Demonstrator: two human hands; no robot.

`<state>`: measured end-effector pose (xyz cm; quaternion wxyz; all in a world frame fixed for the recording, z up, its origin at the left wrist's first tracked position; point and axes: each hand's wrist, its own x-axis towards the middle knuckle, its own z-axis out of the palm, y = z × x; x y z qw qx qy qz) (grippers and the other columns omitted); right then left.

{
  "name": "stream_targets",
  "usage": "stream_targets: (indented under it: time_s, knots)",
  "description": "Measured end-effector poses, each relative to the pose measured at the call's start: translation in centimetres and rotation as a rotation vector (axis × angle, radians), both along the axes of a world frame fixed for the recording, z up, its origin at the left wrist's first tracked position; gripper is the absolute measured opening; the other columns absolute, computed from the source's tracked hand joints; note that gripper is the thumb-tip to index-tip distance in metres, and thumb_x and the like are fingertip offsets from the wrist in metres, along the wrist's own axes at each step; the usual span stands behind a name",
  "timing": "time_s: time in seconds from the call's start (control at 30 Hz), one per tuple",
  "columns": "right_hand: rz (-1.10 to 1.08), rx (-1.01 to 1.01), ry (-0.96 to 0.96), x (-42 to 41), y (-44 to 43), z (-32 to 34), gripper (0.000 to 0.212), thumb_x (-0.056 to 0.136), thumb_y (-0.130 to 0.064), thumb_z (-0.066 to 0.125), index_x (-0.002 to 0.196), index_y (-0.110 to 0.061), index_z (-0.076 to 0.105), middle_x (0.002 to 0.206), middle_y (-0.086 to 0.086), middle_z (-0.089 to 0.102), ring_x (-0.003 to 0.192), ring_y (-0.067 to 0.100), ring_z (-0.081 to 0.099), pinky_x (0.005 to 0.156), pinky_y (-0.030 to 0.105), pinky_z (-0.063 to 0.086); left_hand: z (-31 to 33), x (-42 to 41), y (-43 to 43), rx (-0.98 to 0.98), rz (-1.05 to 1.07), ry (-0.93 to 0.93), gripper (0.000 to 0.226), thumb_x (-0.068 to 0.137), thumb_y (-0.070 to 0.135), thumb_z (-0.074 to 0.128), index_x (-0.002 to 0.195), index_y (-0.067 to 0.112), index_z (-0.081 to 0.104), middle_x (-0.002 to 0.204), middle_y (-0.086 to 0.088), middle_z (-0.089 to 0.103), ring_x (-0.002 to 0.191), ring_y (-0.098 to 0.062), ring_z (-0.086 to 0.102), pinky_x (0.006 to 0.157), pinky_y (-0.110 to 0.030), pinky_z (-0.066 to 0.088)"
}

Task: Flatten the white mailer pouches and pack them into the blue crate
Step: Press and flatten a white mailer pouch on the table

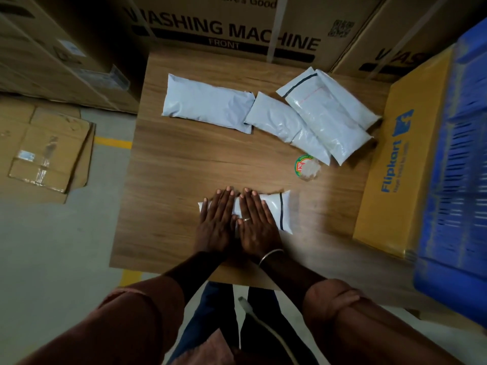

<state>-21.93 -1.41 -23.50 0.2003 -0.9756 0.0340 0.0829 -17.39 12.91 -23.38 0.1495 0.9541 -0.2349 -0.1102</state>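
Warehouse setting, big washing machine cartons (232, 25) stacked along the top of the frame and flattened cardboard (44, 151) on the floor at the left. Centre of the frame is a wooden table (184, 159), and at the right edge sits the blue crate (458, 164) with a yellow Flipkart box (395, 159) right beside it, between crate and table. Can't see into the crate from here, so no telling what's already in it.

Upper middle of the frame has one white mailer pouch (208, 102) lying by itself, and to its right a pile of three pouches (324, 114) overlapping each other. Just below that pile there's a small roll of tape (307, 167).

Lower centre is where the work is: a fifth pouch (274, 209) lies near the table's front edge, and the person has both palms flat on it. Left hand (217, 219) and right hand (257, 222) sit side by side, fingers fully spread out straight, touching at the thumbs. Neither is gripping anything, they're just pressing down.

So this looks like the flattening step on this pouch. Next move probably calls for smoothing out toward the right end with the dark strip, then picking it up and carrying it over to the crate at the right. Four more pouches left on the table after that.
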Motion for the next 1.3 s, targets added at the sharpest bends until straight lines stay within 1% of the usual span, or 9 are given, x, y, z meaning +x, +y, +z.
stream_targets:
  time_s: [0.27, 0.37, 0.47, 0.53, 0.63, 0.77, 0.97, 1.17, 1.3]
  knots:
    - [0.003, 0.001, 0.000, 0.0, 0.0, 0.5, 0.060, 0.103, -0.029, 0.038, 0.158, -0.013, 0.018, 0.167, 0.003, 0.010, 0.155, 0.017, 0.004, 0.124, 0.040, 0.016, 0.0, -0.2, 0.1, -0.010, 0.012, 0.002, 0.055, 0.106, 0.031, 0.028, 0.158, 0.014, 0.028, 0.167, -0.004, 0.022, 0.156, -0.021, 0.015, 0.126, -0.049, 0.017]
    - [0.007, 0.003, -0.019, 0.0, -0.1, 1.5, 0.055, 0.106, -0.030, 0.030, 0.157, -0.012, 0.022, 0.166, 0.005, 0.014, 0.155, 0.018, 0.007, 0.124, 0.044, 0.018, 0.6, -0.3, -0.3, -0.014, 0.055, 0.022, 0.056, 0.104, 0.032, 0.028, 0.157, 0.016, 0.030, 0.167, -0.001, 0.022, 0.156, -0.019, 0.014, 0.126, -0.049, 0.016]
    - [-0.018, 0.021, -0.062, 0.0, -1.3, 2.7, 0.053, 0.105, -0.029, 0.023, 0.156, -0.013, 0.026, 0.166, 0.004, 0.017, 0.154, 0.019, 0.009, 0.125, 0.046, 0.013, 1.1, -0.2, -0.9, -0.029, 0.095, 0.029, 0.057, 0.104, 0.034, 0.027, 0.159, 0.018, 0.025, 0.168, 0.001, 0.017, 0.157, -0.018, 0.009, 0.127, -0.049, 0.010]
    - [-0.056, -0.001, -0.058, -0.1, -2.4, 3.1, 0.054, 0.105, -0.029, 0.022, 0.156, -0.013, 0.024, 0.166, 0.003, 0.016, 0.154, 0.020, 0.009, 0.125, 0.048, 0.011, 1.2, -0.2, -1.4, -0.067, 0.098, 0.020, 0.057, 0.105, 0.035, 0.025, 0.159, 0.017, 0.024, 0.168, 0.000, 0.018, 0.157, -0.019, 0.009, 0.127, -0.050, 0.011]
    - [-0.081, -0.037, 0.001, 0.0, -3.5, 2.9, 0.057, 0.103, -0.031, 0.025, 0.158, -0.014, 0.018, 0.167, 0.002, 0.010, 0.155, 0.020, 0.003, 0.123, 0.052, 0.015, 0.5, -0.3, -2.2, -0.094, 0.072, -0.008, 0.056, 0.105, 0.033, 0.027, 0.158, 0.015, 0.028, 0.167, -0.002, 0.023, 0.157, -0.020, 0.013, 0.126, -0.052, 0.013]
    - [-0.085, -0.039, 0.019, 0.4, -4.3, 2.3, 0.059, 0.104, -0.031, 0.028, 0.159, -0.015, 0.012, 0.168, 0.000, 0.004, 0.155, 0.017, -0.003, 0.124, 0.048, 0.013, 0.0, 0.0, -3.0, -0.094, 0.077, -0.039, 0.055, 0.105, 0.033, 0.030, 0.156, 0.015, 0.033, 0.165, -0.002, 0.029, 0.155, -0.022, 0.021, 0.126, -0.050, 0.012]
    - [-0.118, -0.016, -0.002, 0.2, -4.2, 0.9, 0.061, 0.103, -0.031, 0.034, 0.158, -0.014, 0.014, 0.167, 0.001, 0.009, 0.155, 0.017, 0.003, 0.124, 0.045, 0.015, -0.2, 0.0, -3.1, -0.066, 0.068, -0.028, 0.055, 0.105, 0.030, 0.033, 0.157, 0.014, 0.030, 0.166, -0.001, 0.024, 0.156, -0.021, 0.017, 0.125, -0.052, 0.016]
    - [-0.124, -0.002, -0.027, 0.5, -4.2, 0.4, 0.061, 0.101, -0.027, 0.040, 0.156, -0.008, 0.020, 0.166, 0.008, 0.014, 0.155, 0.023, 0.008, 0.124, 0.047, 0.016, -0.4, 0.0, -3.3, -0.018, 0.062, -0.014, 0.057, 0.105, 0.031, 0.030, 0.159, 0.016, 0.025, 0.168, -0.001, 0.018, 0.157, -0.022, 0.013, 0.125, -0.055, 0.014]
    - [-0.107, 0.000, -0.016, 0.5, -4.4, 0.2, 0.061, 0.101, -0.028, 0.038, 0.156, -0.008, 0.021, 0.166, 0.009, 0.013, 0.155, 0.023, 0.008, 0.123, 0.049, 0.018, -0.5, 0.1, -3.4, -0.022, 0.057, -0.016, 0.057, 0.104, 0.032, 0.029, 0.158, 0.016, 0.027, 0.168, -0.001, 0.019, 0.156, -0.023, 0.014, 0.124, -0.056, 0.016]
